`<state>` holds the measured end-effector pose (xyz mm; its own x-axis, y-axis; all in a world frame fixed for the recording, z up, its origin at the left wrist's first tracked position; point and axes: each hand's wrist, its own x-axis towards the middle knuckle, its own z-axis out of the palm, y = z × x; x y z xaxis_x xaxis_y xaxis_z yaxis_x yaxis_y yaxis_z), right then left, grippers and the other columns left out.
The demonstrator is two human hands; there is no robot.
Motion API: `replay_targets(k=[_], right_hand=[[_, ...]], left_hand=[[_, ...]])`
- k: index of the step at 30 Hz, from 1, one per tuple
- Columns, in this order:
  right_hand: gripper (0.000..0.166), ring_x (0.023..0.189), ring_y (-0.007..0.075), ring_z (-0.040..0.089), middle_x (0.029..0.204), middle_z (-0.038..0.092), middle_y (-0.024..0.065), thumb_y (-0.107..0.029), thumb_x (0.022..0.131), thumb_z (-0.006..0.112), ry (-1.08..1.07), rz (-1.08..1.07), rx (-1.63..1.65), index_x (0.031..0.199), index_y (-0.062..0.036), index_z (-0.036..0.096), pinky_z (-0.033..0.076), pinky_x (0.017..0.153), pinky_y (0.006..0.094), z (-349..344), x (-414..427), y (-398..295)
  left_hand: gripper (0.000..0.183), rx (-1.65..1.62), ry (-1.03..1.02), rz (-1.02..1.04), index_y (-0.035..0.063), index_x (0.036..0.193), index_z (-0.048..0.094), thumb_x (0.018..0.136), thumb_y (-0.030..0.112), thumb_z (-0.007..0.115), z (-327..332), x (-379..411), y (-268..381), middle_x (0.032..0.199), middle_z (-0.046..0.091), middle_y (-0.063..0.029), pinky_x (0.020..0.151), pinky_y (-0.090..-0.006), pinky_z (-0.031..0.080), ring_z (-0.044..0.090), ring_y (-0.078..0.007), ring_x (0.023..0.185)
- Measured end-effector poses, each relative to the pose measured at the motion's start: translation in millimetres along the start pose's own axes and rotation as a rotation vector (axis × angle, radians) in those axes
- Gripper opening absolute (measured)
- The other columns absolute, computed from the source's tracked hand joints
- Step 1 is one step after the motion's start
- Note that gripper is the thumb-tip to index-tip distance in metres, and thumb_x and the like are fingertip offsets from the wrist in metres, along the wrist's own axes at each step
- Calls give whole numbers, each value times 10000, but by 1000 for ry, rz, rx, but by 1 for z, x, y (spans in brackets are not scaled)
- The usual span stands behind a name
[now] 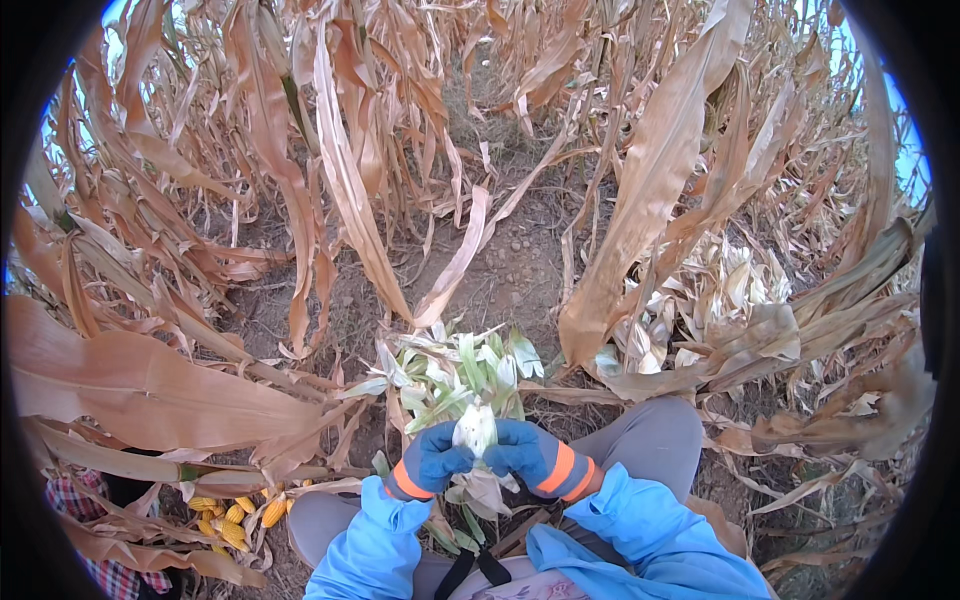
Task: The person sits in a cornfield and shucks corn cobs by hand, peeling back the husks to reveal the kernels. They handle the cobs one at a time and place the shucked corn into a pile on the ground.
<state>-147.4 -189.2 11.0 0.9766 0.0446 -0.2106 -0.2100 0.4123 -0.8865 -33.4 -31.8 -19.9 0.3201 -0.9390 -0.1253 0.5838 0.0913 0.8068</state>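
Observation:
An ear of corn in pale husk (475, 429) is held upright between my two hands, in front of my lap. My left hand (439, 459), in a blue knit glove with an orange cuff band, grips its left side. On the other side my right hand (519, 452) pinches it in a matching glove. Loose husk leaves (481, 491) hang beneath the ear. Just beyond my hands lies a heap of green and whitish husks (465, 367) on the ground. My fingers partly hide the ear's lower part.
Husked yellow corn ears (232, 525) lie on the soil at lower left, near plaid cloth (79, 495). A second pile of dry husks (712, 292) is at right. Long dry corn leaves (652, 187) arch in from both sides; standing stalks (405, 82) rise ahead beyond bare soil (517, 262).

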Motion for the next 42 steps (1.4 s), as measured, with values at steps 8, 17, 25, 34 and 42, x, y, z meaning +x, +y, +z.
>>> replay_targets(k=[8,17,25,34,42], right_hand=[[289,703,63,494,811,565,-11,-153,798,573,-22,61,0,1035,12,577,404,627,203,4,-3,-13],[311,624,65,469,768,551,-9,-178,829,595,78,-18,57,1099,-28,560,394,541,215,0,2,6],[336,688,64,494,832,584,-3,-169,808,628,119,-79,94,1108,-31,564,412,592,221,5,5,4],[326,742,67,494,858,582,-1,-143,821,600,33,-135,10,1109,2,548,412,629,221,-3,5,13],[350,741,67,493,860,580,-1,-180,816,607,-4,-85,19,1114,-4,553,405,633,218,-3,4,9]], left_hand=[[361,22,-29,-8,10,1080,572,781,192,660,-11,-1,-5,871,598,1,642,-229,421,517,-71,725],[522,38,59,60,-26,1088,553,718,304,717,-10,6,-9,926,622,-97,644,-313,469,594,-193,737],[353,61,141,67,19,1095,569,773,162,601,-9,8,-8,895,629,-39,563,-211,439,550,-98,671],[590,105,22,79,0,1134,540,731,393,714,25,8,15,867,611,-27,567,-215,398,519,-81,660],[567,81,29,75,1,1125,544,724,358,728,22,5,12,868,614,-31,563,-221,415,534,-93,650]])
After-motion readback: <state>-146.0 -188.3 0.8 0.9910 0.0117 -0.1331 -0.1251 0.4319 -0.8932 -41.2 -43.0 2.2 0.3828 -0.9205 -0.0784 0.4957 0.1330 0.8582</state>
